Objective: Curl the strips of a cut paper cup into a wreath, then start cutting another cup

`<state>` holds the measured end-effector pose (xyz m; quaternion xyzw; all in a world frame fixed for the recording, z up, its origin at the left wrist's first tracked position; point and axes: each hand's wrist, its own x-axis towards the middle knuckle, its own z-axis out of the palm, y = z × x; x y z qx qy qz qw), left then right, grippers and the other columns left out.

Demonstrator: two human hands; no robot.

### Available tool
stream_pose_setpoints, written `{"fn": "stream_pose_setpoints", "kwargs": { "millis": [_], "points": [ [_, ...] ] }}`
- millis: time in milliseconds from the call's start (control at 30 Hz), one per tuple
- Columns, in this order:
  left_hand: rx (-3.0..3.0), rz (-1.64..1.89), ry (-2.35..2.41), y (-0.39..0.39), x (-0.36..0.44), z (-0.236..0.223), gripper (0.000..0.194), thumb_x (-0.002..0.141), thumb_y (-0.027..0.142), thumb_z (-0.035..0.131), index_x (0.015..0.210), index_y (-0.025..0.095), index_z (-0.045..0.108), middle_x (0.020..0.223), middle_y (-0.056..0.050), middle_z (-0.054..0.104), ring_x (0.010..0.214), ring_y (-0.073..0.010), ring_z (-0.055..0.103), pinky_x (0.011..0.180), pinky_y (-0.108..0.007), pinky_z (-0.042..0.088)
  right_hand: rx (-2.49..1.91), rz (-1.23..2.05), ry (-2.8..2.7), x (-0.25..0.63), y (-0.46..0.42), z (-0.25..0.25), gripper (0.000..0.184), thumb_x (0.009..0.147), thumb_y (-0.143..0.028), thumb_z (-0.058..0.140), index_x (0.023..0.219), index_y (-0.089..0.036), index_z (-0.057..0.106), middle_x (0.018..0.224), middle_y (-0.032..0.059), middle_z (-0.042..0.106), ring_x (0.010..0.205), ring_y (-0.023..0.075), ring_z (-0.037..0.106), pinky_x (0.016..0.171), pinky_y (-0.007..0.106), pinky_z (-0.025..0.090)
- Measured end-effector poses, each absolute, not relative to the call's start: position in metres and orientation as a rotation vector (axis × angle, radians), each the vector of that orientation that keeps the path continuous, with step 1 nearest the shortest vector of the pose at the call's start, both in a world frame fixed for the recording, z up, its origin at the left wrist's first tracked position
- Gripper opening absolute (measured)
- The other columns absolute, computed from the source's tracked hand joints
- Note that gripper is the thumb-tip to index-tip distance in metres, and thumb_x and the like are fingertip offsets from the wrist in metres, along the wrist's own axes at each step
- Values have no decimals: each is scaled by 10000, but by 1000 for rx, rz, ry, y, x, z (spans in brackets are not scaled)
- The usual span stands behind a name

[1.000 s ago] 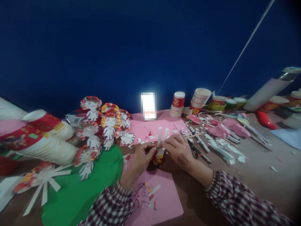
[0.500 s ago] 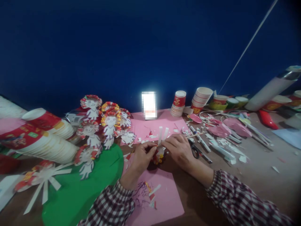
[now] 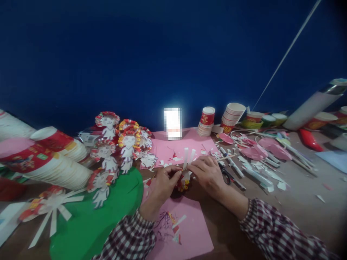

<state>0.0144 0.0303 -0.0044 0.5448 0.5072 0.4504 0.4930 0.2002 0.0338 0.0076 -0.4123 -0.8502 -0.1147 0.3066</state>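
Note:
My left hand (image 3: 163,182) and my right hand (image 3: 207,173) pinch a cut paper cup piece (image 3: 185,169) between them, low over the table. White strips of it stick up between my fingers, and red and yellow curled bits hang below. Both hands are closed on it. A pink paper sheet (image 3: 187,234) with small scraps lies under my wrists. Black scissors (image 3: 223,174) lie just right of my right hand.
Several paper-cup dolls (image 3: 127,142) stand at the left on a green sheet (image 3: 89,227). Long stacks of red-and-white cups (image 3: 51,159) lie on their sides far left. Cup stacks (image 3: 231,115), bowls and paper scraps (image 3: 257,162) cover the right. A bright blurred card (image 3: 172,122) stands at the back.
Both hands stay on the cup piece with only slight finger movement. The view has shifted a little.

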Motion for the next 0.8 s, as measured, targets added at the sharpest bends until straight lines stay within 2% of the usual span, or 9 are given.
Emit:
{"fn": "stream_pose_setpoints", "kwargs": {
  "millis": [233, 433, 600, 733, 800],
  "points": [
    [1257, 1116, 1240, 33, 12, -5, 181, 701, 297, 683, 789, 140, 703, 747, -62, 691, 680, -151, 620, 605, -231, 483, -1114, -284, -2246, 206, 36, 8, 159, 850, -246, 599, 1004, -255, 638, 941, 9, 666, 966, 215, 467, 883, 361, 335],
    [782, 1203, 1183, 38, 7, 6, 365, 572, 357, 778, 823, 126, 648, 557, 17, 595, 436, -89, 509, 396, -209, 424, -1200, -285, -2149, 218, 43, 13, 129, 858, -205, 574, 965, -230, 642, 984, 39, 653, 1001, 227, 490, 901, 387, 369],
    [626, 1232, 1077, 36, 9, 12, 380, 522, 312, 821, 797, 126, 637, 567, 20, 608, 481, -83, 543, 450, -195, 445, -1118, -171, -2188, 209, 36, 16, 151, 889, -164, 488, 999, -191, 588, 939, 58, 648, 885, 182, 569, 809, 309, 442],
    [678, 1195, 1009, 32, 13, 9, 318, 573, 289, 804, 799, 118, 662, 603, 2, 632, 524, -79, 566, 498, -182, 436, -1143, 89, -2176, 200, 27, 15, 199, 851, -250, 560, 1039, -191, 534, 894, 42, 649, 787, 160, 602, 693, 249, 458],
    [714, 1173, 961, 30, 16, 9, 284, 601, 282, 789, 799, 117, 670, 644, -17, 656, 559, -95, 587, 540, -204, 456, -1163, 203, -2166, 197, 25, 14, 240, 814, -227, 590, 1043, -201, 522, 913, 31, 655, 749, 150, 609, 679, 239, 453]
  ]
}}
